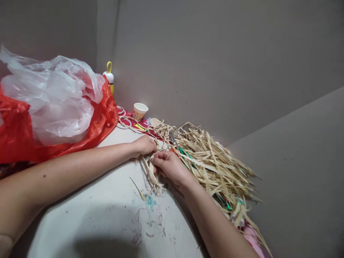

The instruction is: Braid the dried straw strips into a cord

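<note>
My left hand is closed on pale straw strips near the far side of a round white table. My right hand pinches the same bundle of strips just beside it. The strips trail down toward me over the tabletop. A big heap of flat dried straw lies to the right of my hands, with a metal blade of scissors showing at its left edge.
A red plastic bag with a clear bag on top fills the left. A paper cup, a small woven disc, white rings and a yellow-white bottle stand by the grey wall. Green items lie under the straw.
</note>
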The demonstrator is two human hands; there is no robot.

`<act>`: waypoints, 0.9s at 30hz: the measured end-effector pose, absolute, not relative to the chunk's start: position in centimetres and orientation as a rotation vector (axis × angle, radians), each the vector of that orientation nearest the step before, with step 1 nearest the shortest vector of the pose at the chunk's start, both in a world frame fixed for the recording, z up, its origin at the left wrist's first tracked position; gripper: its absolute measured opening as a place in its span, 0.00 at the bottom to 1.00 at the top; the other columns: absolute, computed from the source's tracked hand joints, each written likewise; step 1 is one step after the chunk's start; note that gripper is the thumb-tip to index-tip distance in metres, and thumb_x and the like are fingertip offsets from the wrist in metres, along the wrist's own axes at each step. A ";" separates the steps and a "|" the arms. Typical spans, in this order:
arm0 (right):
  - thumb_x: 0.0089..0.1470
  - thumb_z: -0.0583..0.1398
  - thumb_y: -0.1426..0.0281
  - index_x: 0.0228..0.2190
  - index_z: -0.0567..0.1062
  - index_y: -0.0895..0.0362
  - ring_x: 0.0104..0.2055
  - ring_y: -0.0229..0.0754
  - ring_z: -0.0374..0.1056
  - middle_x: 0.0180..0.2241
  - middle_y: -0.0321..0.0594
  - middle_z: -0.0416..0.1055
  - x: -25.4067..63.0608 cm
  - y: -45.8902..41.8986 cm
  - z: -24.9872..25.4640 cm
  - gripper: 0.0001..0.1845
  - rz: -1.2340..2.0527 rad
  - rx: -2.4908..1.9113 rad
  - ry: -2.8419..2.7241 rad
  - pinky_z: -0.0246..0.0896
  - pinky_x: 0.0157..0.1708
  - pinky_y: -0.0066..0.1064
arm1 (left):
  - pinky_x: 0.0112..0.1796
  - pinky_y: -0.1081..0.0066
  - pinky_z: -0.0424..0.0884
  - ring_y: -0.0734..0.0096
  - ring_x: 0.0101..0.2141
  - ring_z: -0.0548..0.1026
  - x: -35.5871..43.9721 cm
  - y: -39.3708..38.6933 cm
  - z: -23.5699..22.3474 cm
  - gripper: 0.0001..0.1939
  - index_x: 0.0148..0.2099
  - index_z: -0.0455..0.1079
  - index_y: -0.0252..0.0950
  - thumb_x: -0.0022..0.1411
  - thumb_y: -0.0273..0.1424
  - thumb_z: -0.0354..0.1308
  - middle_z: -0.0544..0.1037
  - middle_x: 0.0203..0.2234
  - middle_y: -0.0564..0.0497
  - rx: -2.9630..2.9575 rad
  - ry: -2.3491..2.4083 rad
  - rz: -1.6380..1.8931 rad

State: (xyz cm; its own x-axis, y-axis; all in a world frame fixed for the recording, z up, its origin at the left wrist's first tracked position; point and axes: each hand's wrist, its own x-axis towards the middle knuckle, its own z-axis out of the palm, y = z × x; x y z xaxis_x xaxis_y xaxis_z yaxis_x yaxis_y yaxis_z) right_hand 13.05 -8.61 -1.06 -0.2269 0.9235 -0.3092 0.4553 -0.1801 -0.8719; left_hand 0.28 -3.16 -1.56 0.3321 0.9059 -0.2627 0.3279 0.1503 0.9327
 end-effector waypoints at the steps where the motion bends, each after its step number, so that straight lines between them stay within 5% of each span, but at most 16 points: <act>1: 0.44 0.57 0.69 0.17 0.65 0.58 0.11 0.27 0.47 0.12 0.32 0.63 12.9 -8.6 -1.4 0.10 1.334 -1.612 -1.698 0.38 0.12 0.22 | 0.14 0.75 0.47 0.82 0.10 0.53 0.4 -3.2 -1.6 0.07 0.19 0.62 0.36 0.45 0.22 0.54 0.59 0.07 0.60 1.381 1.215 0.622; 7: 0.47 0.54 0.70 0.17 0.63 0.58 0.15 0.30 0.53 0.14 0.31 0.60 12.6 -8.9 -2.0 0.10 1.061 -1.620 -1.915 0.45 0.15 0.22 | 0.14 0.75 0.44 0.83 0.09 0.50 0.9 -3.6 -1.7 0.09 0.20 0.61 0.36 0.48 0.21 0.52 0.56 0.06 0.61 1.278 1.223 0.640; 12: 0.46 0.59 0.66 0.17 0.68 0.60 0.16 0.30 0.55 0.16 0.36 0.67 13.7 -9.4 1.0 0.13 1.456 -1.557 -2.019 0.47 0.15 0.22 | 0.14 0.75 0.45 0.84 0.10 0.52 0.6 -3.4 -1.5 0.10 0.20 0.61 0.34 0.50 0.21 0.53 0.61 0.08 0.60 1.240 1.188 0.642; 16: 0.47 0.60 0.60 0.22 0.69 0.59 0.12 0.27 0.50 0.19 0.36 0.69 15.8 -8.3 2.7 0.15 1.257 -1.512 -1.512 0.40 0.11 0.22 | 0.14 0.75 0.45 0.84 0.09 0.52 0.4 -3.0 -1.1 0.11 0.19 0.60 0.34 0.51 0.21 0.54 0.63 0.09 0.59 1.161 1.132 0.624; 20: 0.44 0.62 0.62 0.28 0.70 0.59 0.13 0.25 0.53 0.29 0.38 0.71 16.1 -7.0 1.5 0.13 1.395 -1.503 -1.290 0.36 0.09 0.19 | 0.13 0.76 0.43 0.84 0.09 0.52 0.2 -3.1 -0.9 0.10 0.19 0.61 0.33 0.50 0.21 0.54 0.63 0.08 0.59 1.114 1.082 0.636; 27: 0.47 0.62 0.64 0.27 0.69 0.61 0.12 0.23 0.47 0.19 0.32 0.62 14.5 -6.4 -1.2 0.12 1.793 -1.339 -1.169 0.33 0.10 0.17 | 0.14 0.77 0.42 0.85 0.09 0.52 0.0 -3.1 -1.5 0.11 0.18 0.62 0.33 0.51 0.21 0.53 0.65 0.08 0.57 1.231 1.032 0.670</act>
